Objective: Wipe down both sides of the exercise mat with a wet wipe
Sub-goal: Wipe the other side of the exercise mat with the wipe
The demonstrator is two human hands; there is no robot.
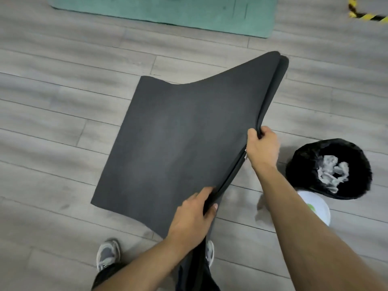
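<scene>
While folded, mat [178,133] edge gripped by both hands.

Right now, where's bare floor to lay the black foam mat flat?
Widest bare patch of grey plank floor: left of the black foam mat, between the teal mat and the grey shoe. Narrower strip between the teal mat and the black mat's far edge. Crowded on the right: black-lined bin and white round tub sit close by the right hand.
</scene>
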